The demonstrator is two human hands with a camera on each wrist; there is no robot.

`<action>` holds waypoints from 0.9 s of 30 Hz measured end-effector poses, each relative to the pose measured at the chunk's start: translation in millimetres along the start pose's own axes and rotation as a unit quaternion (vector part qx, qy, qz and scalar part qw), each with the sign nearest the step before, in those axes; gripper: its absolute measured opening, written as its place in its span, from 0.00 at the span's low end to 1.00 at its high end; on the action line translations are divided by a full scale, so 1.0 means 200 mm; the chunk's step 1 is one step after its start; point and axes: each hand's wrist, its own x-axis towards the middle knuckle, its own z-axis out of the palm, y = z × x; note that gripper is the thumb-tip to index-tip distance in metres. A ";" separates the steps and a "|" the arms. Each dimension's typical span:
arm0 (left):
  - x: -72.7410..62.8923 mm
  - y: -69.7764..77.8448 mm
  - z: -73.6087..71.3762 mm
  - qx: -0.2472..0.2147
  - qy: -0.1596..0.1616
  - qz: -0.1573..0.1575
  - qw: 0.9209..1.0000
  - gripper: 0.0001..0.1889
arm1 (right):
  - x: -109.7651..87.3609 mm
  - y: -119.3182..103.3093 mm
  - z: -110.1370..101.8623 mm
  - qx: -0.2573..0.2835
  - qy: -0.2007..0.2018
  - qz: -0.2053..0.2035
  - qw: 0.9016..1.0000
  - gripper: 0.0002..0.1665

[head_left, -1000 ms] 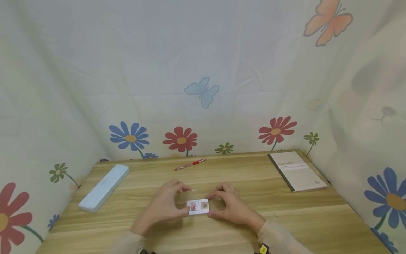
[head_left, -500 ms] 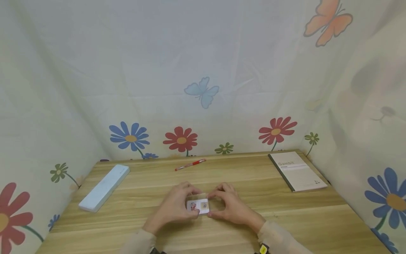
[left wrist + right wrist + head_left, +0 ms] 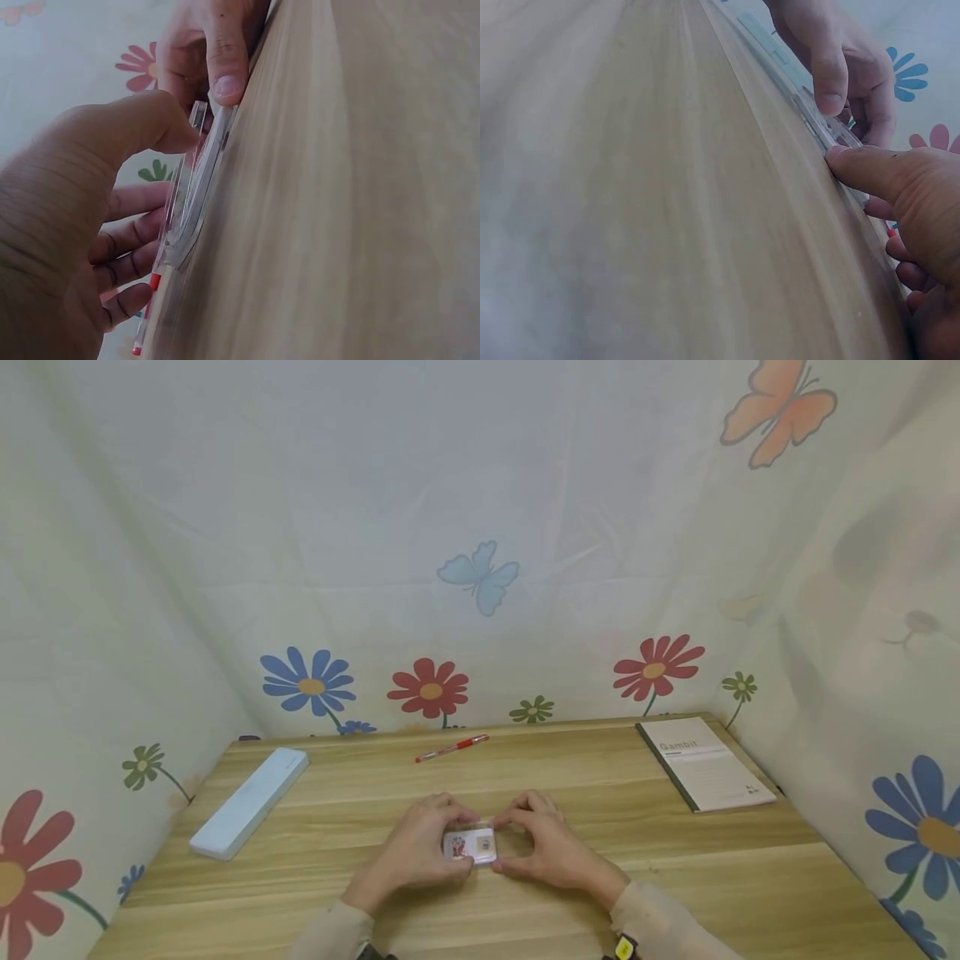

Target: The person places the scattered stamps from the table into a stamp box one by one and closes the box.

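A small flat white case [image 3: 471, 845] with little printed pictures on top lies on the table, between both hands. In the left wrist view its clear plastic cover [image 3: 178, 195] stands at a slight angle away from the white base [image 3: 214, 161]. My left hand [image 3: 423, 845] is at the case's left end and pinches the clear cover between thumb and fingers. At the other end, my right hand [image 3: 551, 850] grips the base by its edges, with the thumb on the near edge. The fingertips at the far edge are partly hidden.
Behind the hands lies a red pen [image 3: 452, 748]. A light blue oblong box [image 3: 250, 803] is at the left of the wooden table [image 3: 337, 906], and a notebook [image 3: 708, 764] at the right. A flower-printed cloth [image 3: 375, 610] hangs round the back and sides.
My left hand has moved right, from the case's left edge to further over its top, and its fingers have closed in. The right hand has stayed in place on the case.
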 end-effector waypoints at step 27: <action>-0.01 -0.02 0.04 -0.004 -0.002 0.011 1.000 0.30 | 0.00 0.00 0.01 -0.016 -0.002 -0.013 1.000 0.32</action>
